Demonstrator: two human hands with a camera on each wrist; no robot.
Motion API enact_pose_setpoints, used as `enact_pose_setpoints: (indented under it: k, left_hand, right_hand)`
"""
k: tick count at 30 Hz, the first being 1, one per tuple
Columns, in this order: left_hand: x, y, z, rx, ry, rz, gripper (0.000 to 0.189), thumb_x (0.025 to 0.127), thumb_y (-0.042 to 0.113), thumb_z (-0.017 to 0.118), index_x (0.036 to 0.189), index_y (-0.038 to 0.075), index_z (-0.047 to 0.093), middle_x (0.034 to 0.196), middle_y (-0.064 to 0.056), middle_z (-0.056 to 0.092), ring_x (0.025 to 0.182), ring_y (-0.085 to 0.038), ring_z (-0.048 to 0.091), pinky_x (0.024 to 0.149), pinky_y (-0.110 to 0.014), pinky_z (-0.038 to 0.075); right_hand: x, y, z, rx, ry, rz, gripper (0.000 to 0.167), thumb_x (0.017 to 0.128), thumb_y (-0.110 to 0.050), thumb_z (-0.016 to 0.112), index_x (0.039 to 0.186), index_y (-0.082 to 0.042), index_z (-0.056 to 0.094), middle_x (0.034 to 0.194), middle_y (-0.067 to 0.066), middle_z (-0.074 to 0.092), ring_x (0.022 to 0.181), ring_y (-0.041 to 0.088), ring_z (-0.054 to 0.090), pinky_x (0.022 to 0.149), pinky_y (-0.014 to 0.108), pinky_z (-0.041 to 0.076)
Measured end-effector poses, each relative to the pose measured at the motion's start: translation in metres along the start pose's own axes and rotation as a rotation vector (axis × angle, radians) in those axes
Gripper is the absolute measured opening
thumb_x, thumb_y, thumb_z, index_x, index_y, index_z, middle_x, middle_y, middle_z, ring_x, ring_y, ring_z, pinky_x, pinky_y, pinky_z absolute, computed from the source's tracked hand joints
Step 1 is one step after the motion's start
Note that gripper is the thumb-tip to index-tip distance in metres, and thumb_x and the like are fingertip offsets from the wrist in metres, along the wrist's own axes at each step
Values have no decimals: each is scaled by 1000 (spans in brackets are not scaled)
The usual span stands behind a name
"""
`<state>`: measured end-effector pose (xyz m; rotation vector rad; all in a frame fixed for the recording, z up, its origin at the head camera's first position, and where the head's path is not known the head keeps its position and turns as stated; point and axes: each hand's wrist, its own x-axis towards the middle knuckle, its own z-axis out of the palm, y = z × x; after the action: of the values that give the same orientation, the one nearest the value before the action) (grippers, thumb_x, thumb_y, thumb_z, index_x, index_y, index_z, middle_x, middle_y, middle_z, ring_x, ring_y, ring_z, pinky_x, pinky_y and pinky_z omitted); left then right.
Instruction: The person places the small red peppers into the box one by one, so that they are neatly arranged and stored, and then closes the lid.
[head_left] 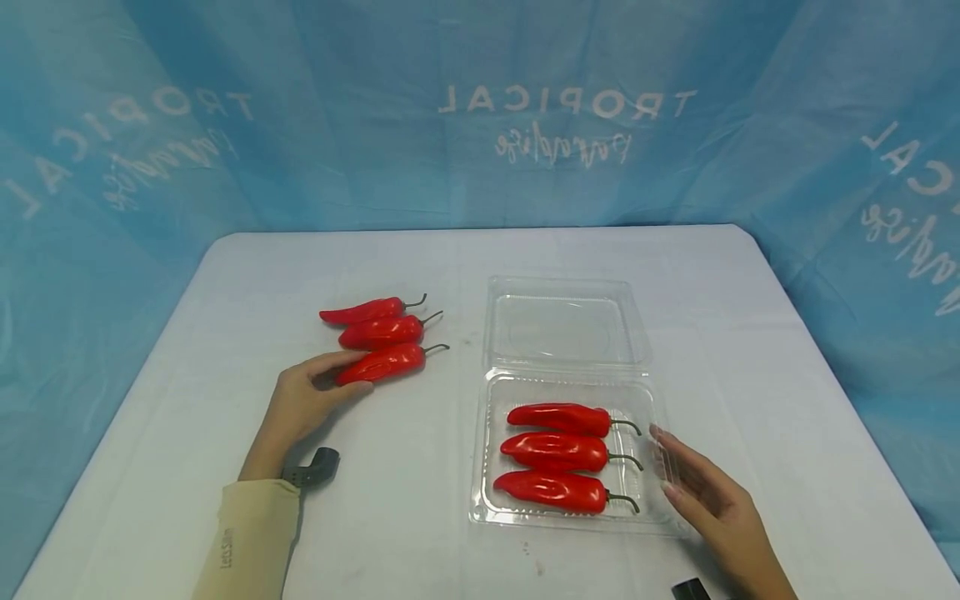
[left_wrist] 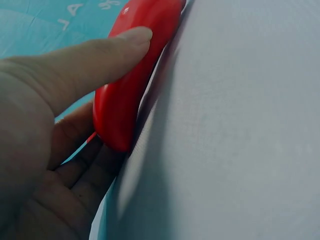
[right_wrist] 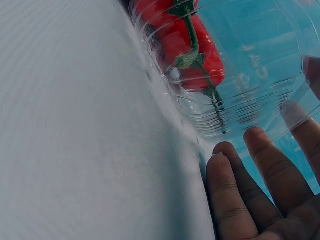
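My left hand (head_left: 311, 392) holds the tip end of the nearest red chili pepper (head_left: 390, 362) in a row on the table's left side. In the left wrist view the thumb (left_wrist: 115, 55) lies along this pepper (left_wrist: 125, 100), with the fingers behind it. Beside the clear plastic clamshell container (head_left: 480, 467) is my right hand (head_left: 716, 508), its extended fingertips (head_left: 670, 490) at the right wall. Three red peppers lie side by side inside, stems to the right, the middle one (head_left: 555, 451) between the others. The lid (head_left: 562, 321) lies folded back.
Two more red peppers, a middle one (head_left: 381, 332) and a far one (head_left: 363, 312), lie just beyond the held pepper. A white cloth covers the table (head_left: 750, 333). Blue printed curtains (head_left: 562, 192) hang around its back and sides.
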<state>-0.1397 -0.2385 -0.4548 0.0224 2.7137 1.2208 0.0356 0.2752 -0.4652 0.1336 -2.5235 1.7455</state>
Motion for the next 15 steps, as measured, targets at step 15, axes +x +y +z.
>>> enact_pose_setpoints:
  k: [15]
  left_hand:
    - [-11, 21, 0, -113, 128, 100, 65, 85, 52, 80, 140, 22, 64, 144, -7, 60, 135, -34, 49, 101, -58, 50]
  right_hand:
    - [1, -1, 0, -4, 20, 17, 51, 99, -4, 65, 149, -12, 53, 153, 6, 51, 139, 0, 44, 104, 14, 40]
